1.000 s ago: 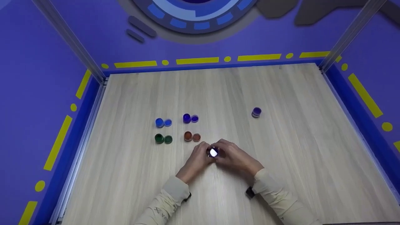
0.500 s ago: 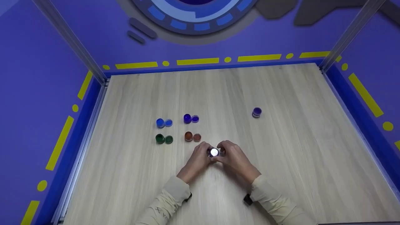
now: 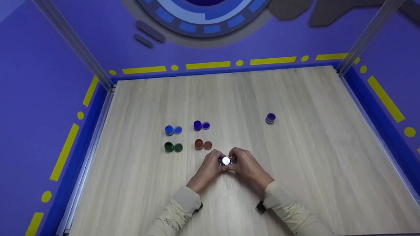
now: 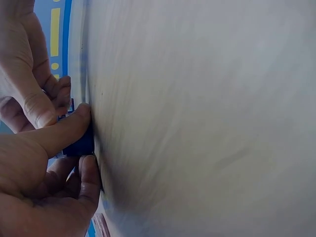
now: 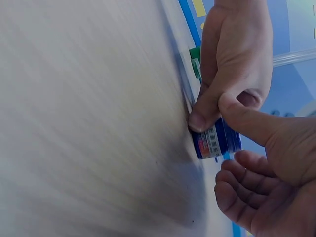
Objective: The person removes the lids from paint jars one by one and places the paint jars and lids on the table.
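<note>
A small dark blue paint jar (image 5: 210, 142) with a printed label is between both hands, low over the table. Its top shines white in the head view (image 3: 225, 160). My left hand (image 3: 210, 165) grips the jar's body, thumb across its side. The right hand (image 3: 246, 164) has its thumb and fingers around the jar's top, where a clear rim shows in the right wrist view. In that view the right thumb lies at the rim, its other fingers curled below. The hands hide part of the jar.
Left of the hands stand uncapped jars, each beside its lid: light blue (image 3: 169, 130), violet (image 3: 197, 125), green (image 3: 169, 146) and orange-brown (image 3: 199, 144). A purple jar (image 3: 270, 118) stands at the back right. Blue walls enclose the wooden table (image 3: 311, 157).
The right hand's fingers have opened from the jar slightly, shifted, and come back around its top. The left hand keeps its grip. The other jars stay put.
</note>
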### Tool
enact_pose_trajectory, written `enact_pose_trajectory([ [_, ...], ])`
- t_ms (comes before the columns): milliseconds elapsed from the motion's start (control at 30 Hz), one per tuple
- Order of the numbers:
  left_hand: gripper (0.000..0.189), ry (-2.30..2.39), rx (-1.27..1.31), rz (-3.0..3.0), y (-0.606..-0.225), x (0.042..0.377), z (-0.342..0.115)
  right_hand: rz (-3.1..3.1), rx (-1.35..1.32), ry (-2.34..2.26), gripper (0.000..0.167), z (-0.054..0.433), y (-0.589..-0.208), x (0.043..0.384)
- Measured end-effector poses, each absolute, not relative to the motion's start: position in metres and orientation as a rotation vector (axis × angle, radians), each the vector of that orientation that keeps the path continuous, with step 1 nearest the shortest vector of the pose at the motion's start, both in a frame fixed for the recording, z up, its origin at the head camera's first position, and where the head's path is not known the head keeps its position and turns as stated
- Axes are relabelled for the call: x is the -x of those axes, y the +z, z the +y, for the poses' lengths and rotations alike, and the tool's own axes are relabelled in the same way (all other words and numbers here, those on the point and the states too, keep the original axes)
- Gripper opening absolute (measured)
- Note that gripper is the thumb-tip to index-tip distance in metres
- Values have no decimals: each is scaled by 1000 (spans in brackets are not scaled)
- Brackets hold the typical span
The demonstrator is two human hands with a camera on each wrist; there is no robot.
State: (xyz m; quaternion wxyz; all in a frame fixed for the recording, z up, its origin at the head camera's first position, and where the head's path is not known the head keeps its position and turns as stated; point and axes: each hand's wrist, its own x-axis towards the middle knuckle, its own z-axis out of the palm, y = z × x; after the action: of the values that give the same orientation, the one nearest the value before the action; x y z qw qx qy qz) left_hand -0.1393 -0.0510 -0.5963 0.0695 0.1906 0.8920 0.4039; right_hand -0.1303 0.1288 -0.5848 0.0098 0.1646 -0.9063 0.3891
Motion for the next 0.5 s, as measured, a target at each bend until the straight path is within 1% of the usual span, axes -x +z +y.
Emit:
enact_pose_trajectory([
  [200, 28, 1229, -588, 2665, -595, 139, -51, -2865, -576, 1280, 36, 132, -585, 137],
  [300, 25, 1248, -602, 2659, -595, 140, -52, -2874, -648, 1333, 32, 136, -584, 139],
  [400, 24, 1262, -608, 2656, -596, 141, -51, -2851, -807, 1355, 27, 142, -583, 143],
  [500, 25, 1273, -599, 2647, -596, 142, -51, -2825, -977, 1350, 27, 148, -584, 147],
])
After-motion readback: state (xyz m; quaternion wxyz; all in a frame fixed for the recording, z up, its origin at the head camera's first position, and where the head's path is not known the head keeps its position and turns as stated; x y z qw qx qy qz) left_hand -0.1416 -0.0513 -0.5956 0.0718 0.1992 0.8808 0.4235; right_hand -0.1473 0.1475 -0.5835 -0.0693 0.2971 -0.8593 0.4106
